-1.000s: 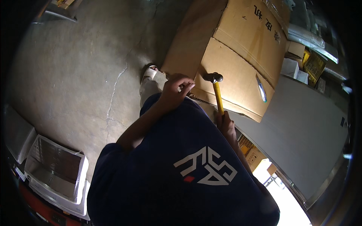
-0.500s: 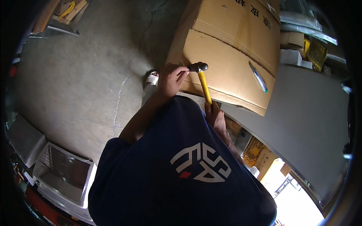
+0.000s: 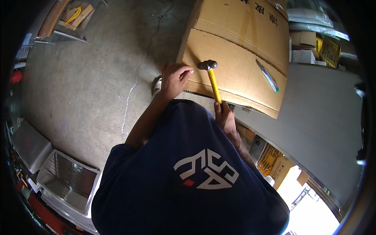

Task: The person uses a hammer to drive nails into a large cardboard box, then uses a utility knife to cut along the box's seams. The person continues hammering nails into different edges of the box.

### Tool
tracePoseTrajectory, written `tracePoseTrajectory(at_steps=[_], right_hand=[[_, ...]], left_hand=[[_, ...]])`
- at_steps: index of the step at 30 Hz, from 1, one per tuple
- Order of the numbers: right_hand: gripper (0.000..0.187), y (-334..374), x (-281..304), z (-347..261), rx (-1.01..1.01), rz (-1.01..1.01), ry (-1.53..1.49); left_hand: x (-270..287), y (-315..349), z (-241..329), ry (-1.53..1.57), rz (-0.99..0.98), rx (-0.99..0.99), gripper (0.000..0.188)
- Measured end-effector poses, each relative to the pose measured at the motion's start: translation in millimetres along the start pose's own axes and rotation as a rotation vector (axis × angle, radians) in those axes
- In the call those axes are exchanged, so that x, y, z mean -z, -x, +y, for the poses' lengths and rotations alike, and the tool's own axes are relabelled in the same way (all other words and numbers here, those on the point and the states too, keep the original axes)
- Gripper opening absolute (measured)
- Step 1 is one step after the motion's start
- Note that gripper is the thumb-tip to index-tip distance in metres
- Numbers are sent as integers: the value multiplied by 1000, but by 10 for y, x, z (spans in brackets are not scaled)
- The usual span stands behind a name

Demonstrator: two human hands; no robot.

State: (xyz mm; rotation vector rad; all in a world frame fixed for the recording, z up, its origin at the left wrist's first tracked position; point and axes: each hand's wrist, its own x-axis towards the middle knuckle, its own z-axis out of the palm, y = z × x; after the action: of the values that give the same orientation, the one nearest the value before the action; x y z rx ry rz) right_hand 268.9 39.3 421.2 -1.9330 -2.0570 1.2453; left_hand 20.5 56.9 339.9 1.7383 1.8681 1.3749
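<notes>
My right hand (image 3: 225, 119) is wrapped round the lower end of a hammer's yellow handle. The ball-peen hammer (image 3: 214, 84) points away from me, its dark metal head raised over the near left part of a large cardboard sheet (image 3: 235, 78). To the left of the head is my left hand (image 3: 175, 80), by the cardboard's left edge. Its fingers are loosely bent and apart, with nothing seen in them, and a small gap parts them from the hammer head. A utility knife (image 3: 268, 76) with a pale blue body lies on the cardboard at the right.
A grey tabletop (image 3: 317, 117) extends to the right, beside the cardboard. Wrapped rolls (image 3: 309, 17) and a yellow crate (image 3: 329, 53) stand at the far right. A clear plastic bin (image 3: 68, 182) is on the concrete floor (image 3: 98, 78) at the lower left. A wooden box (image 3: 78, 17) holds a yellow cord.
My left hand has come off the hammer head and moved slightly left. The hammer stays in my right hand, its head now a little farther forward. The whole view has shifted slightly.
</notes>
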Motion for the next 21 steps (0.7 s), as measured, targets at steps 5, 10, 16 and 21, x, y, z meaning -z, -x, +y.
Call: tracePoseTrajectory(at_steps=[5,10,16,21], right_hand=[[35,48,-36,-36,48,6,49],[31,142,-31,-133,37,32,85],[36,154,-79,-70,67,30,80],[34,219,-90,-167,26,50,74]], left_hand=[[-62,-6,-59,-18,40,-39,8],[-79,4,-45,75,57,13,8],[-80,8,-76,156,41,42,8],[-111,45,-90,224,83,77,10]])
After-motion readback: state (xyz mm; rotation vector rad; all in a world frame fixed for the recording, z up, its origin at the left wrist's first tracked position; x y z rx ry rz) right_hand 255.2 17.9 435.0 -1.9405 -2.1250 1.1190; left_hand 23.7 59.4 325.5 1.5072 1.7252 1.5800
